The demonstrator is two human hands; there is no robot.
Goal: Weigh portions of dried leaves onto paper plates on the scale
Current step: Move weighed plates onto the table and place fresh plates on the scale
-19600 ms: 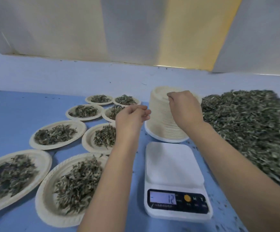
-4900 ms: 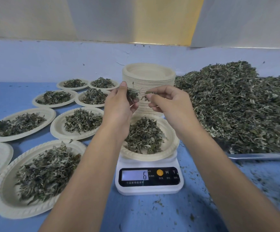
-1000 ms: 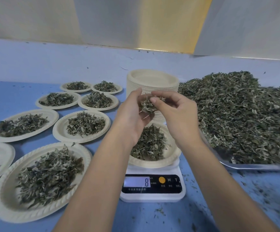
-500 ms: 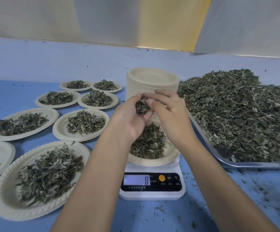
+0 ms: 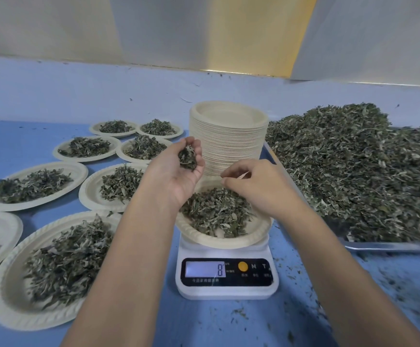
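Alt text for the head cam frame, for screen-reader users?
A left hand cups a clump of dried leaves above a leaf-filled paper plate on a white scale reading 8; the right hand hovers over the plate, fingers curled. Filled plates lie to the left, a stack of empty plates behind, a heaped tray of leaves to the right.

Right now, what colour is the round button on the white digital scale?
Orange-yellow round button on the white digital scale; head view shows it.
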